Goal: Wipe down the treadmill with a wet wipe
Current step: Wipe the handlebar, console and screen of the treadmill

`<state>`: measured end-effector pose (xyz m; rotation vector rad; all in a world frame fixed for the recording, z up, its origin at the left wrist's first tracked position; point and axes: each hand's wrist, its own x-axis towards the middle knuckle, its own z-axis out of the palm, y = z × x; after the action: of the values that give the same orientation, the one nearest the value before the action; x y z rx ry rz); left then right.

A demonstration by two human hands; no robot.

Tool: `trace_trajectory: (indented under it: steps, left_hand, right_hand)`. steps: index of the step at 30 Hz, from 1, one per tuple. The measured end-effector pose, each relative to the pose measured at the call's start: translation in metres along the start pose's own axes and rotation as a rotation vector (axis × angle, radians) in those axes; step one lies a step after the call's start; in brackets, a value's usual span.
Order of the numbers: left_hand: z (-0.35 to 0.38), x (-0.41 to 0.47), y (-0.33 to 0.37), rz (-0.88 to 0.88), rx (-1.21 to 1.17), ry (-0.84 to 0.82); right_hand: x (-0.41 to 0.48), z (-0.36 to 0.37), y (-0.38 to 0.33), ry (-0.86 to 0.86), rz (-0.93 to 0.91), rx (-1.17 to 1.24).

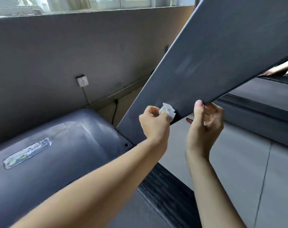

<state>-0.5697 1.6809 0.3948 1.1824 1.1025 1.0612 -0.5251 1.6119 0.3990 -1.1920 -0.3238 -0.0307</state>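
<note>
The treadmill's broad grey upright (214,60) slants from the lower middle up to the top right. Its rounded motor cover (57,142) with an oval badge lies at the lower left. My left hand (154,124) pinches a crumpled white wet wipe (167,110) and holds it against the lower part of the upright's face. My right hand (205,120) grips the upright's right edge, thumb on the front face and fingers curled behind it. A strip of the black belt and ribbed side rail (164,186) shows between my forearms.
A grey wall (74,51) with a white socket (82,81) and a hanging cable stands behind the treadmill. A second treadmill deck (263,104) lies at the right, where another person's hand (271,72) shows. Light floor tiles (230,162) run between the two machines.
</note>
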Motion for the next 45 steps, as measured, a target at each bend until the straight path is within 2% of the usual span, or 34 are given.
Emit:
trace_trajectory:
  steps: [5, 8, 10, 12, 15, 20, 23, 25, 27, 29, 33, 37, 39, 41, 43, 45]
  left_hand:
    - [-0.026, 0.064, -0.067, -0.232, -0.068, 0.240]
    - [-0.043, 0.095, -0.088, -0.367, -0.075, 0.323]
    - [-0.037, 0.092, -0.090, -0.319, -0.060, 0.295]
    - [-0.018, 0.062, -0.088, -0.202, -0.039, 0.187]
    - [-0.007, 0.038, -0.092, -0.137, -0.088, 0.051]
    - [-0.047, 0.120, -0.134, -0.334, -0.109, 0.260]
    - [-0.069, 0.177, -0.175, -0.484, 0.015, 0.301]
    - [-0.071, 0.206, -0.201, -0.526, 0.068, 0.252]
    - [-0.069, 0.187, -0.180, -0.508, 0.155, 0.229]
    - [-0.059, 0.143, -0.145, -0.400, 0.124, 0.242]
    - [-0.029, 0.069, -0.112, -0.043, -0.017, -0.007]
    - [-0.025, 0.066, -0.119, 0.018, -0.100, -0.007]
    - [-0.028, 0.075, -0.129, -0.046, -0.111, 0.027]
    - [-0.038, 0.094, -0.149, -0.188, -0.110, 0.142]
    - [-0.054, 0.123, -0.175, -0.333, -0.018, 0.197]
    - [-0.074, 0.153, -0.200, -0.405, 0.183, 0.184]
  right_hand:
    - [-0.004, -0.002, 0.010, -0.044, -0.024, 0.028]
    - [-0.011, 0.000, 0.023, -0.086, 0.022, 0.059]
    - [-0.017, 0.007, 0.034, -0.105, 0.065, 0.049]
    - [-0.019, 0.011, 0.040, -0.089, 0.084, 0.033]
    - [-0.022, 0.024, 0.049, -0.001, 0.092, 0.032]
    - [-0.026, 0.030, 0.057, 0.025, 0.074, 0.016]
    - [-0.030, 0.032, 0.062, 0.025, 0.074, 0.030]
    - [-0.030, 0.036, 0.066, 0.000, 0.084, 0.039]
    - [-0.029, 0.038, 0.072, -0.030, 0.091, 0.025]
    - [-0.028, 0.039, 0.077, -0.031, 0.073, 0.002]
    - [-0.029, 0.043, 0.085, 0.012, 0.019, -0.032]
    - [-0.031, 0.045, 0.088, 0.048, 0.022, -0.015]
    - [-0.031, 0.045, 0.085, 0.043, 0.025, -0.030]
    - [-0.032, 0.046, 0.083, 0.050, 0.043, -0.043]
    - [-0.032, 0.044, 0.081, 0.053, 0.065, -0.014]
    - [-0.031, 0.041, 0.081, 0.021, 0.054, -0.030]
